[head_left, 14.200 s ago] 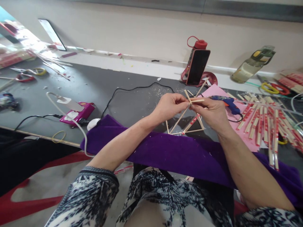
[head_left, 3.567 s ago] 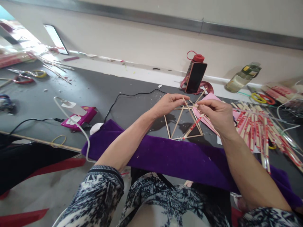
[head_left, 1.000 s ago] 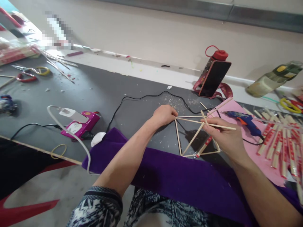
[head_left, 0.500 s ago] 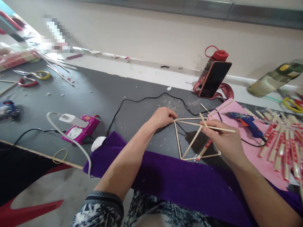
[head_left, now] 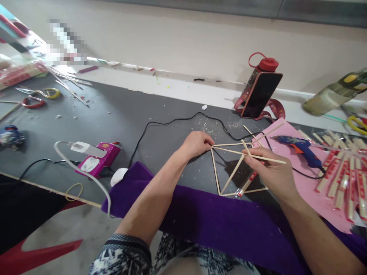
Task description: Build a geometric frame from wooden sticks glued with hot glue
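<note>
A frame of thin wooden sticks [head_left: 229, 168] lies on the dark mat [head_left: 120, 114] in front of me. My left hand [head_left: 196, 143] is closed, pinching the frame's left corner where several sticks meet. My right hand [head_left: 271, 172] is closed on a loose stick [head_left: 258, 156] that lies across the frame, its tip pointing right. One stick in a red-printed wrapper [head_left: 246, 183] forms part of the frame below my right hand.
A blue glue gun [head_left: 298, 147] rests on pink paper [head_left: 309, 183] at right, beside wrapped chopsticks [head_left: 344, 175]. A phone [head_left: 259, 94] leans on a red-capped bottle [head_left: 265, 65]. A purple cloth [head_left: 223, 221] covers my lap. A pink device [head_left: 99, 158] and scissors [head_left: 37, 97] lie at left.
Over the last second both hands have kept their grips with only slight shifts. Earlier, both hands held the frame raised at its top joint; now it lies flat on the mat.
</note>
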The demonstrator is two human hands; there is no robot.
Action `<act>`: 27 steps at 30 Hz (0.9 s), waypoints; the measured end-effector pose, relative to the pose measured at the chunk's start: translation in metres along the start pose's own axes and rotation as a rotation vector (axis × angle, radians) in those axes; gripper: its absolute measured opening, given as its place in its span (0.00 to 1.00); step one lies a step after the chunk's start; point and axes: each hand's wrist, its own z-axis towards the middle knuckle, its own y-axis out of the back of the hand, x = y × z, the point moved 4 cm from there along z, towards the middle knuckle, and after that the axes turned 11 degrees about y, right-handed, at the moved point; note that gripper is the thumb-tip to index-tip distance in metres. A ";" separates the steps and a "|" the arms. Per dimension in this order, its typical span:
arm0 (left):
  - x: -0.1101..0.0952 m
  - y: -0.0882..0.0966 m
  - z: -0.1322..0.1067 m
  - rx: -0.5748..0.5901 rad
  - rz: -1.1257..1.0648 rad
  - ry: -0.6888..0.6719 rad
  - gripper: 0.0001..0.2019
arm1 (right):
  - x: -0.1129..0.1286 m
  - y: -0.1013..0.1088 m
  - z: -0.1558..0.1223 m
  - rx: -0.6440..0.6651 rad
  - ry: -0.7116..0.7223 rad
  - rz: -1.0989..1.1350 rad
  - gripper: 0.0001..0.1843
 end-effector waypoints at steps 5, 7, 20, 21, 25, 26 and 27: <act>0.002 0.000 -0.001 0.004 -0.051 0.066 0.12 | -0.002 0.000 -0.002 -0.013 0.005 0.009 0.07; 0.001 0.000 -0.001 0.018 -0.058 0.072 0.11 | -0.004 0.000 -0.003 -0.010 0.001 0.016 0.08; 0.000 0.000 0.000 0.012 0.005 0.065 0.09 | -0.006 -0.003 -0.002 0.003 -0.046 0.083 0.07; 0.000 -0.001 0.000 0.008 0.006 0.065 0.09 | -0.007 -0.003 -0.002 -0.002 -0.048 0.080 0.07; 0.000 -0.001 -0.001 -0.007 -0.002 0.068 0.09 | -0.009 -0.003 -0.003 -0.013 -0.066 0.071 0.07; 0.000 -0.001 -0.001 -0.009 -0.005 0.077 0.09 | -0.009 -0.003 -0.004 -0.008 -0.071 0.069 0.08; 0.000 -0.001 -0.001 -0.010 -0.006 0.088 0.09 | -0.009 -0.003 -0.004 -0.002 -0.073 0.067 0.08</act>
